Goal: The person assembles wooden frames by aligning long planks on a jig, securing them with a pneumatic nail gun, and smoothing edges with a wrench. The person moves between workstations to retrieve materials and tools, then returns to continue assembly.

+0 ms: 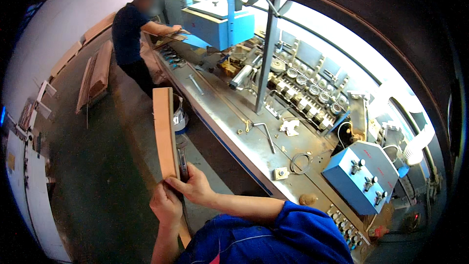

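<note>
A long, flat wood-coloured strip (163, 132) with a darker edge slants upward in front of me, its lower end passing down beside my blue sleeve. My left hand (166, 203) is closed around it from the left, low on its length. Just above and to the right, my right hand (198, 186) grips the same strip, the thumb lying across its face. A slim grey, metallic-looking thing (182, 154) shows behind the strip above my right fingers; I cannot tell what it is or whether that hand touches it. The fingertips behind the strip are hidden.
To the right runs a long machine bed (220, 112) carrying a hex key (266, 137), rollers (308, 93) and a blue control box (361, 176). A bucket (180, 117) stands behind the strip. Farther off, a co-worker (132, 39) holds thin strips near stacked boards (95, 76).
</note>
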Motion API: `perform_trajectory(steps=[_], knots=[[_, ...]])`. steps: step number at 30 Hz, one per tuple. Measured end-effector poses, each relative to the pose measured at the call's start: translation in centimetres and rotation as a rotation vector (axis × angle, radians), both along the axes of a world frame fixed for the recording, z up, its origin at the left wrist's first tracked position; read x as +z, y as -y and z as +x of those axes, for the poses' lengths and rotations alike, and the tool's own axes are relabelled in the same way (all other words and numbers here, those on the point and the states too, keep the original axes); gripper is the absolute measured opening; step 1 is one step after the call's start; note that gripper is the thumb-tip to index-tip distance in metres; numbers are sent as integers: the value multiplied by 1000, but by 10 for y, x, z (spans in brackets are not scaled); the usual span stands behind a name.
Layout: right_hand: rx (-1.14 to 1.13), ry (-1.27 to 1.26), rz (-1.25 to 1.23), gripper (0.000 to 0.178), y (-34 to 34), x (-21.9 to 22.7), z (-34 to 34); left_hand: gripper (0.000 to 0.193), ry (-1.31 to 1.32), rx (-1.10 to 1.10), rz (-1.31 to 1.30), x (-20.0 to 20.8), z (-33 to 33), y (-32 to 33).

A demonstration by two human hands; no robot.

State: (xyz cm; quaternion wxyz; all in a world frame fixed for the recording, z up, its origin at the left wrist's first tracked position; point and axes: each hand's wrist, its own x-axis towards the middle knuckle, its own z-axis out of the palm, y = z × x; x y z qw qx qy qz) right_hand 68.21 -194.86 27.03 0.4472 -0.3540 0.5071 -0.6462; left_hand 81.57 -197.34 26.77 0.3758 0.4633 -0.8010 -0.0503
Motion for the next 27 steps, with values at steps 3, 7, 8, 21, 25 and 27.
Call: perform_trajectory(steps=[3, 7, 8, 21, 25, 27], knots=[[-58, -38, -106, 42, 5, -10, 2, 14, -187, -43, 25, 8, -8, -2], [-19, -53, -77, 41, -1, -5, -2, 16, -289, 16, 166, 1, 0, 0], [-15, -83, -60, 41, -1, -7, -2, 16, -292, 5, 167, -2, 2, 2], [-45, -140, -69, 41, 6, -13, 3, 10, -236, 65, 78, 0, 5, -3], [-42, -164, -24, 42, 6, -12, 4, 11, -155, -30, -102, -4, 8, 2], [-65, -146, -56, 42, 7, -11, 6, 11, -134, -67, -176, -8, 10, 6]])
